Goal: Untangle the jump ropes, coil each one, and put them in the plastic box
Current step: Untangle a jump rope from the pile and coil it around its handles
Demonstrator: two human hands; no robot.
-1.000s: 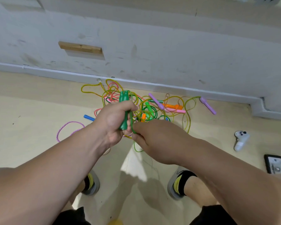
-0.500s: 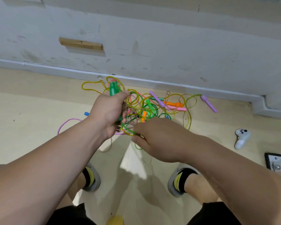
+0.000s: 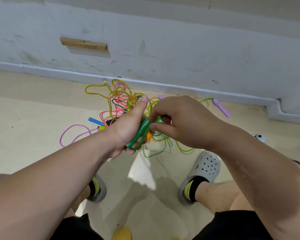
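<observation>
My left hand grips a green jump-rope handle that slants down to the left. Close beside it, my right hand pinches the green cord at the handle's upper end. Behind both hands a tangle of jump ropes in yellow, pink, green and orange lies on the floor by the wall. Loose green loops trail below my hands. A purple handle lies to the right, a blue handle and a pink-purple cord loop to the left. No plastic box is in view.
A white wall with a baseboard runs behind the pile. A white game controller lies on the floor at the right. My feet in grey clogs stand on the beige floor below my hands.
My left hand has tipped the green handle from upright to slanting. My right hand has moved up from below the handle to its upper end and pinches the cord there.
</observation>
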